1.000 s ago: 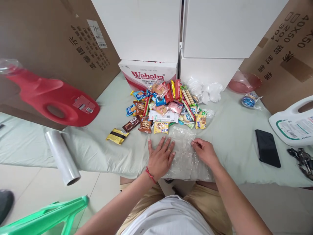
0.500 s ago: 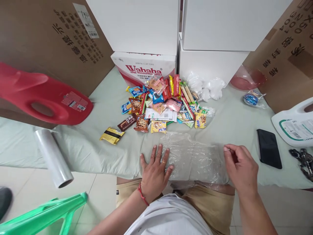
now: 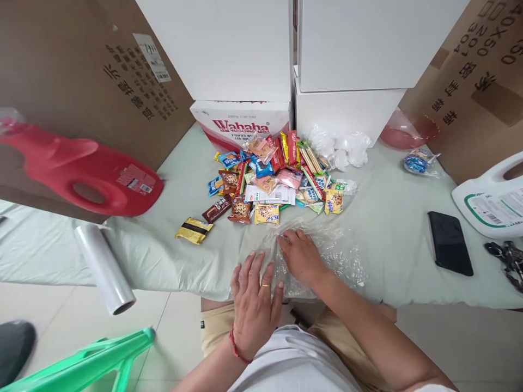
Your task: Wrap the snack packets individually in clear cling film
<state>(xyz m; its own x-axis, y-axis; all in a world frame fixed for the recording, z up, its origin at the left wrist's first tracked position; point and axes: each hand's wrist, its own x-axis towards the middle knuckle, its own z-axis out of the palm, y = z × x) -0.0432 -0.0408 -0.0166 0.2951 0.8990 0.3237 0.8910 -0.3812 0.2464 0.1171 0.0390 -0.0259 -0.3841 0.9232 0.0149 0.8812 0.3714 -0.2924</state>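
Red jug [image 3: 110,169] left of snack pile [image 3: 265,182]; roll [image 3: 104,269] left of it, on near side. Left hand [image 3: 255,307] on near side of pile, palm down, fingers spread, gripping nothing, at left edge of clear plastic [image 3: 343,256]. Right hand [image 3: 304,258] closer to pile, over plastic, fingers bent; whether pinching any, cannot tell. Plastic lies crumpled just on near side of pile. Phone [image 3: 450,242] well right of pile.

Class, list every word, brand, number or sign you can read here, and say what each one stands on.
"Wahaha ®": white-and-red box
"PURIFIED", "FOR": same box
"温馨提示": left carton
"40X50", "201", "304", "密封桶": right carton
Too small or blurred to read surely: other print on both cartons, snack wrappers, red bottle, white bottle.
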